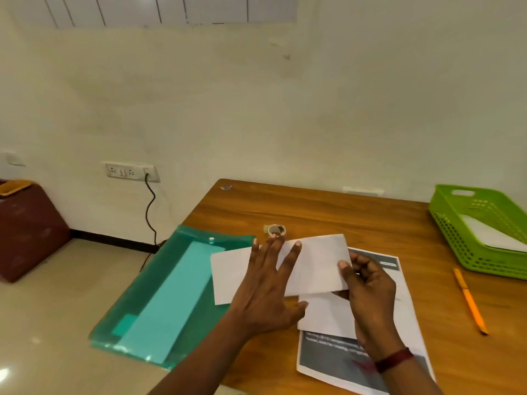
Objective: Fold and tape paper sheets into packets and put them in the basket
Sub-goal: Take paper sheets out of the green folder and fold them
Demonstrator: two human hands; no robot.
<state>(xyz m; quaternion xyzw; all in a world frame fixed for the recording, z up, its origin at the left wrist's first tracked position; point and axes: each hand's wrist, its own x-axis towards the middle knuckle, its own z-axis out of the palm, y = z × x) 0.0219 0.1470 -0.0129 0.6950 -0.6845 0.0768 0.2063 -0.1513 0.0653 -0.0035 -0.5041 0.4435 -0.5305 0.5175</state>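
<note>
A white folded paper sheet [316, 263] lies across the wooden table [328, 212], partly over a printed sheet [399, 297]. My left hand [268, 289] lies flat on the folded paper with its fingers spread and straight. My right hand [368, 286] pinches the paper's right edge between thumb and curled fingers. A small roll of clear tape [275, 230] sits just beyond my left fingertips. The green plastic basket [462, 238] stands at the table's far right with white paper [493, 235] inside it.
A translucent teal document folder [159, 297] overhangs the table's left edge. An orange pencil [469, 300] lies to the right, in front of the basket. Beyond the table, a brown bin stands on the floor at left, and a black cable hangs from a wall socket.
</note>
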